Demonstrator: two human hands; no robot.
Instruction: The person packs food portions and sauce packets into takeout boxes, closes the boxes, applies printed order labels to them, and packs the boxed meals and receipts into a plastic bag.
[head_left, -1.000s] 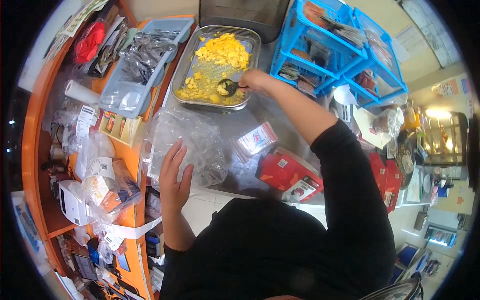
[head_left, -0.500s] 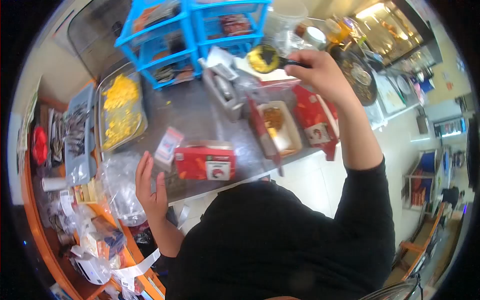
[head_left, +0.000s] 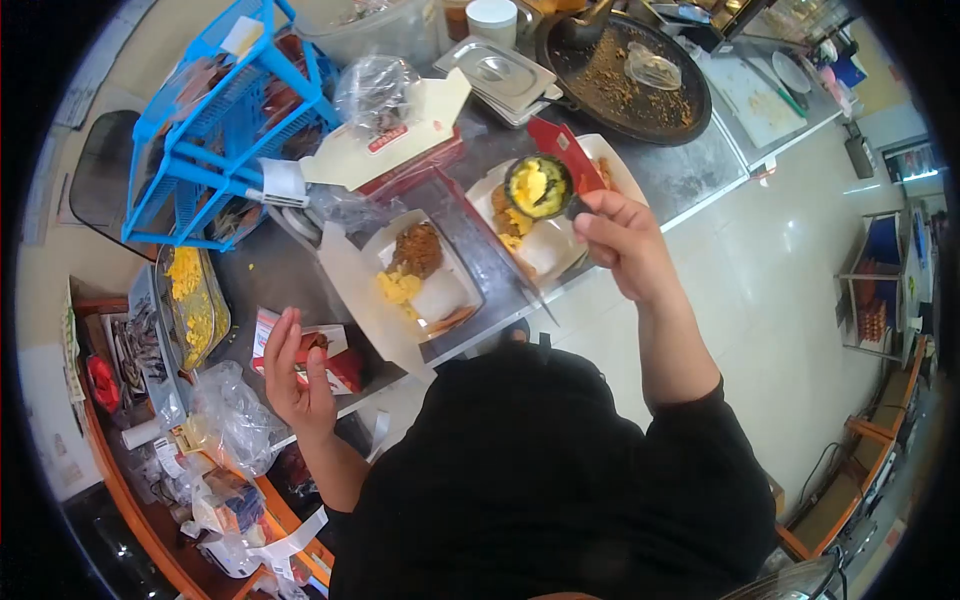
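Note:
My right hand (head_left: 628, 240) is closed round the handle of a black ladle (head_left: 540, 187), which holds yellow scrambled egg. The ladle hangs over an open red and white meal box (head_left: 545, 245) with white rice, fried food and some egg inside. To its left stands another open box (head_left: 440, 290) with rice, a brown fried piece and egg. My left hand (head_left: 300, 380) has its fingers apart, in front of a small red box (head_left: 340, 365) at the counter's edge, and holds nothing.
A metal tray of egg (head_left: 217, 300) lies at the left, near blue stacked baskets (head_left: 190, 150). Behind the boxes are a further open box (head_left: 400, 150), steel lids (head_left: 497, 70) and a big dark pan (head_left: 630, 110). A plastic bag (head_left: 235, 420) lies at lower left.
My right hand has carried the ladle of egg from the metal tray rightward to the open boxes. The view has turned to the right. My left hand remains spread.

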